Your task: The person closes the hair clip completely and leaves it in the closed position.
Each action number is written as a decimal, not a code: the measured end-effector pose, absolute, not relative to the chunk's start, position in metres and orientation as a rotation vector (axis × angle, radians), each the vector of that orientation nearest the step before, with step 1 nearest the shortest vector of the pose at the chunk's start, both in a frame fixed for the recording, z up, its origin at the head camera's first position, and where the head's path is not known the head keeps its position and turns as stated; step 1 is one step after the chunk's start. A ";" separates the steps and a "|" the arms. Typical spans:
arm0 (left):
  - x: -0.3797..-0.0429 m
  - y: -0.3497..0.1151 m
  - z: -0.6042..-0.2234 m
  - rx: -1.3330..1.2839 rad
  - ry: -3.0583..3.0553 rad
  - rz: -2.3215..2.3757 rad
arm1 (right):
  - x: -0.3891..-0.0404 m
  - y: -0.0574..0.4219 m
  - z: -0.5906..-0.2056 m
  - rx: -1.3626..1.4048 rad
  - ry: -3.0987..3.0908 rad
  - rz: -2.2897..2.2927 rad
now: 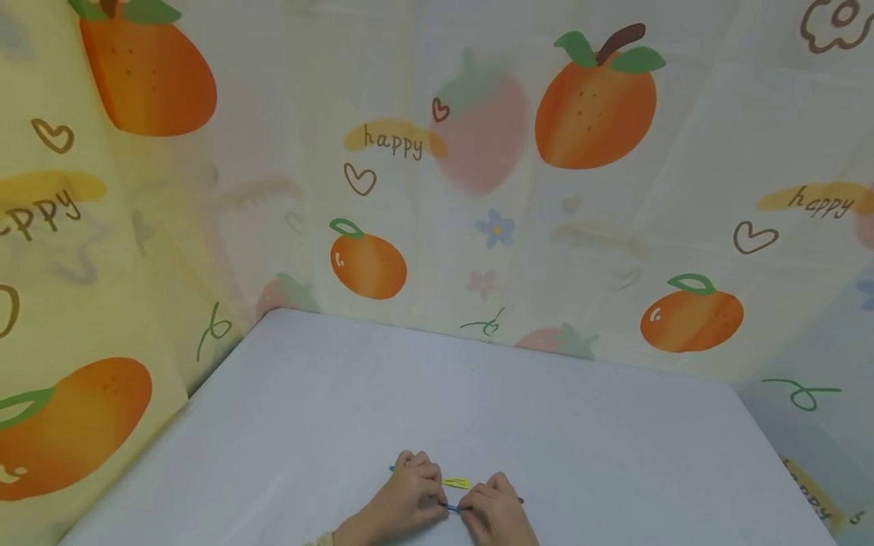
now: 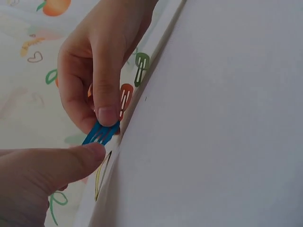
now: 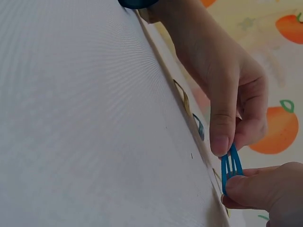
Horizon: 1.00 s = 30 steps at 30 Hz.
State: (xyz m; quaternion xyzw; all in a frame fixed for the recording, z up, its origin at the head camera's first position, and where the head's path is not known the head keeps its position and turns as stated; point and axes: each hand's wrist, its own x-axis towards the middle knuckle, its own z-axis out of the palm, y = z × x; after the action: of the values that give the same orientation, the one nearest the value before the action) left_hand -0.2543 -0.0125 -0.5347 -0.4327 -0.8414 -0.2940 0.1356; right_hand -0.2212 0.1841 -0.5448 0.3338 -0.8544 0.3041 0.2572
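Observation:
Between both hands is a blue snap hair clip (image 1: 453,508), its slotted frame plain in the right wrist view. My left hand (image 1: 410,493) pinches one end between thumb and fingers. The other end is held by my right hand (image 1: 497,506), thumb on top. Just beyond the hands lies a yellow hair clip (image 1: 456,482). Past my right hand, the left wrist view has a red hair clip (image 2: 125,100) and a green one (image 2: 141,66). Near my left hand, the right wrist view has a second blue clip (image 3: 199,126) and a yellowish clip (image 3: 182,94).
Under the hands is a white-covered table (image 1: 382,394). Curtains (image 1: 478,250) printed with oranges, strawberries and hearts stand along its back and sides. A dark band (image 3: 137,3) is around the left wrist.

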 end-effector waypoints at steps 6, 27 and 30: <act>-0.252 -0.009 -0.534 -1.294 -2.395 -0.823 | -0.221 0.185 -0.547 0.882 -2.331 0.767; -0.253 -0.007 -0.537 -1.344 -2.429 -0.950 | -0.222 0.191 -0.543 1.027 -2.317 0.885; -0.252 -0.007 -0.535 -1.308 -2.447 -0.949 | -0.221 0.191 -0.541 0.999 -2.335 0.915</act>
State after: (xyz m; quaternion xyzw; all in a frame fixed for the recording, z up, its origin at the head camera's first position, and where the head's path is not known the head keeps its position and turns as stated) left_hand -0.2518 -0.0074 -0.5353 -0.4435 -0.8299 -0.3219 0.1045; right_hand -0.2211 0.1909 -0.5410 0.3612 -0.8438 0.3308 0.2193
